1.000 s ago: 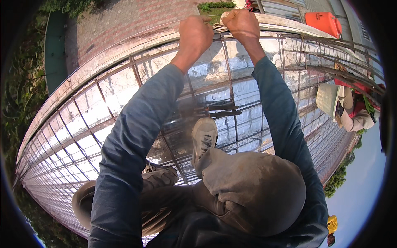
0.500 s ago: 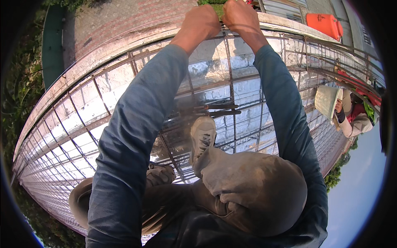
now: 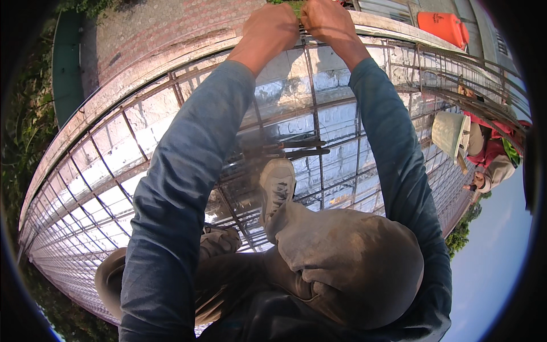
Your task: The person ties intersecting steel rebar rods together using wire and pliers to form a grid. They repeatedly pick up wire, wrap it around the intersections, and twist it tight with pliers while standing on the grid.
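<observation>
At the far edge of the rebar grid (image 3: 317, 122), both my arms reach forward with the fists close together. My left hand (image 3: 272, 27) is closed, fingers curled, by the outer bar. Beside it my right hand (image 3: 327, 23) is closed too, knuckles nearly touching the left. Whatever they grip is hidden behind the fingers. A hand tool with two dark handles (image 3: 305, 149) lies across the bars beyond my shoe (image 3: 278, 185); its head is blurred, so I cannot tell its kind.
Shiny silvery sheeting (image 3: 336, 122) lies beneath the bars. A concrete ledge (image 3: 148, 68) borders the grid, with paving (image 3: 171, 28) below. Long loose bars (image 3: 484, 68) run along the right. A co-worker in a pale hat (image 3: 447, 134) crouches there. An orange container (image 3: 443, 28) stands beyond.
My fists stay together and closed, slightly higher and further left in the picture. The co-worker's hand has moved down, away from the hat, and more of their red clothing shows.
</observation>
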`<state>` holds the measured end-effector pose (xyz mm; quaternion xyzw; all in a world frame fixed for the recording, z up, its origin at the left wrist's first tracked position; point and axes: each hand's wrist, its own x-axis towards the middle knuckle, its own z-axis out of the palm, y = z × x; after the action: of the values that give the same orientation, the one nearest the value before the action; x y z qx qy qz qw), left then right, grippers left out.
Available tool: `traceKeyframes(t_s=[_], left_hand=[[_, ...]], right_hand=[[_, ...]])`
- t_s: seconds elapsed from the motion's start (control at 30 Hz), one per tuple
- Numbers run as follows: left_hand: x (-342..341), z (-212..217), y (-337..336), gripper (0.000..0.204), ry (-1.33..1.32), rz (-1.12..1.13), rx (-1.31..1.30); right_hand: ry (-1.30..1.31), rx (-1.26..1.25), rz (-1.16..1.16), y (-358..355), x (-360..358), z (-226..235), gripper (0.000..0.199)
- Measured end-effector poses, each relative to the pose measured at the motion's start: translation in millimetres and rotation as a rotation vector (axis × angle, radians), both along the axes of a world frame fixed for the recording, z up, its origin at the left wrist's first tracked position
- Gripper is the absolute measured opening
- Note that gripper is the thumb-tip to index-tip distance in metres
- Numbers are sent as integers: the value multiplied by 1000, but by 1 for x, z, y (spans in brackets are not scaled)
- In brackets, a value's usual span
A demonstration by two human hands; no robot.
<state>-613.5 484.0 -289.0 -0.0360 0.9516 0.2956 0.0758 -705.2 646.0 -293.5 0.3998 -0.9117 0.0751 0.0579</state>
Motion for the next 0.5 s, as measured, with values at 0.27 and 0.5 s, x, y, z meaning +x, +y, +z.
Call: traceKeyframes(t_s=[0.27, 0.5], left_hand=[[8, 1, -5, 25, -18, -69, 139], [25, 13, -9, 26, -237, 294, 521]], right_hand=[[-306, -208, 480, 41, -43, -13, 35], [-1178, -578, -179, 16, -8, 32, 52]])
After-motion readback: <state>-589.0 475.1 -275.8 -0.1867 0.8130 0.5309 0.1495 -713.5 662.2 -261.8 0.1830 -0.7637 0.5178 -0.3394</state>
